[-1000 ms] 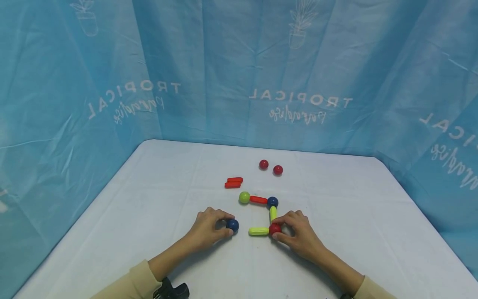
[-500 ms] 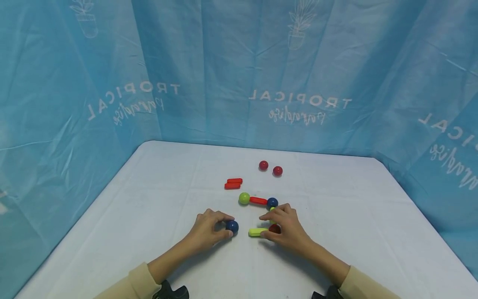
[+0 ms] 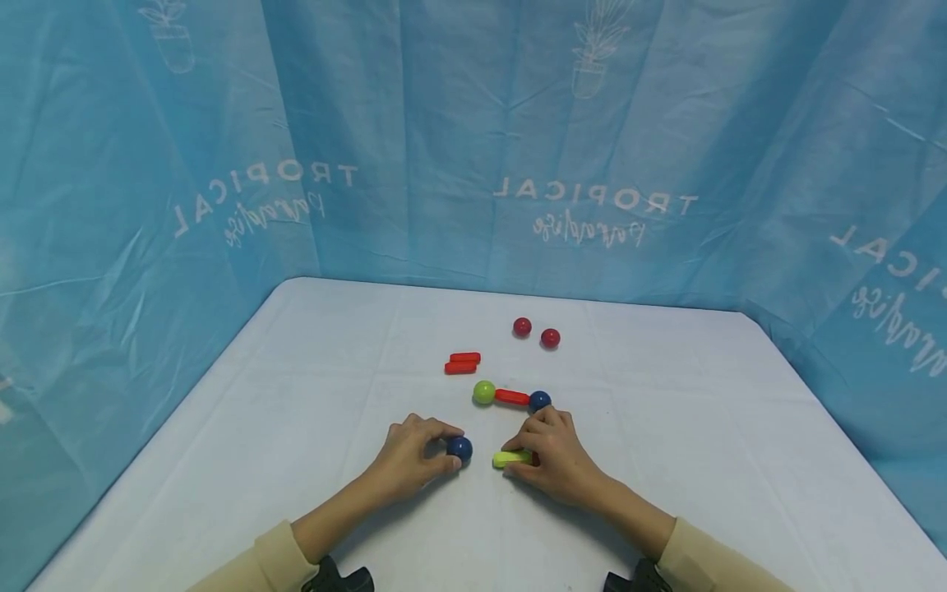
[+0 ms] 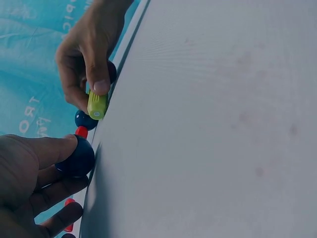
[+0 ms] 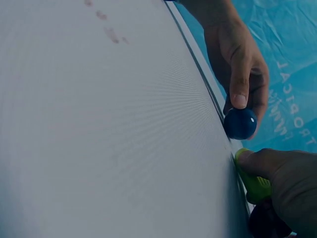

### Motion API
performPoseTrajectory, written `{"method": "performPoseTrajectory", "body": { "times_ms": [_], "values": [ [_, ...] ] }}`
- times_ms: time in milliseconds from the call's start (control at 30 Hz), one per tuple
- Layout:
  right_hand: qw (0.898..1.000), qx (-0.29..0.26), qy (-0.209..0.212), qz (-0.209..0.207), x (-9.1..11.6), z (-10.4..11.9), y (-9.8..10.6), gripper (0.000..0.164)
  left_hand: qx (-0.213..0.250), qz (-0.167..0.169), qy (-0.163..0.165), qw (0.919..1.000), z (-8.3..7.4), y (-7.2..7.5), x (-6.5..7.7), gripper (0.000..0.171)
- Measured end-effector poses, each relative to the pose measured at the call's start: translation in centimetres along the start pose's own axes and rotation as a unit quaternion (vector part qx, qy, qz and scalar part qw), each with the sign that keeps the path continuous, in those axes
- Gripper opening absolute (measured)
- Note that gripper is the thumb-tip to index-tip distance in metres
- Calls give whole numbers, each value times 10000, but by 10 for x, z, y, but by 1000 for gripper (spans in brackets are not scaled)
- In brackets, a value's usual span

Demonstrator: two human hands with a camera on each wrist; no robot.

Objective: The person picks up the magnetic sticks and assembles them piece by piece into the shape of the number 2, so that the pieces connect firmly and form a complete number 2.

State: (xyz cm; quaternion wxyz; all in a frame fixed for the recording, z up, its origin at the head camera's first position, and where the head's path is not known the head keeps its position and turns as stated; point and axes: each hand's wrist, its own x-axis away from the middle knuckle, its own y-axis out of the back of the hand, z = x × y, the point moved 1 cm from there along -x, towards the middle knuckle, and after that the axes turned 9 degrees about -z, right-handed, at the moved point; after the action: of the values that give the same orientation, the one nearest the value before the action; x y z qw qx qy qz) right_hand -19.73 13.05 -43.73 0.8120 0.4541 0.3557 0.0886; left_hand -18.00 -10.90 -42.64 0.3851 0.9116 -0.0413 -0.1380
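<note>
The lime stick (image 3: 501, 460) lies pinched by the right hand (image 3: 556, 462), thumb and finger on opposite sides, seemingly to keep it straight. Left of the stick, just apart, the left hand (image 3: 409, 457) pinches a blue ball (image 3: 459, 449), probably so it can't roll. At the stick's right end sits one dark ball (image 4: 113, 72), partly hidden. Beyond the stick I count one more blue ball (image 3: 540, 399), one green ball (image 3: 484, 392), three red sticks (image 3: 512, 397) and two red balls (image 3: 522, 327).

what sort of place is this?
Probably a makeshift tabletop recording booth: a light-blue curtain with mirrored white lettering hangs round the far edge and both sides of a white-covered table, and black wrist-worn devices are visible.
</note>
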Motion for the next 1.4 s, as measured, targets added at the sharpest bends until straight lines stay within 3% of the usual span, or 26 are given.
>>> {"method": "performPoseTrajectory", "body": {
  "times_ms": [600, 967, 1400],
  "values": [
    [9982, -404, -354, -284, 7, -1, 2, 25, -2, -18, -64, 10000, -3, -5, -1, 35],
    [9981, -448, -221, -355, 7, -3, 1, 24, 95, 247, -246, 9993, -16, -15, -6, 36],
    [9986, -291, -29, -443, 6, -4, 1, 23, 89, 238, -408, 9988, -19, -18, -6, 35]
  ]
}}
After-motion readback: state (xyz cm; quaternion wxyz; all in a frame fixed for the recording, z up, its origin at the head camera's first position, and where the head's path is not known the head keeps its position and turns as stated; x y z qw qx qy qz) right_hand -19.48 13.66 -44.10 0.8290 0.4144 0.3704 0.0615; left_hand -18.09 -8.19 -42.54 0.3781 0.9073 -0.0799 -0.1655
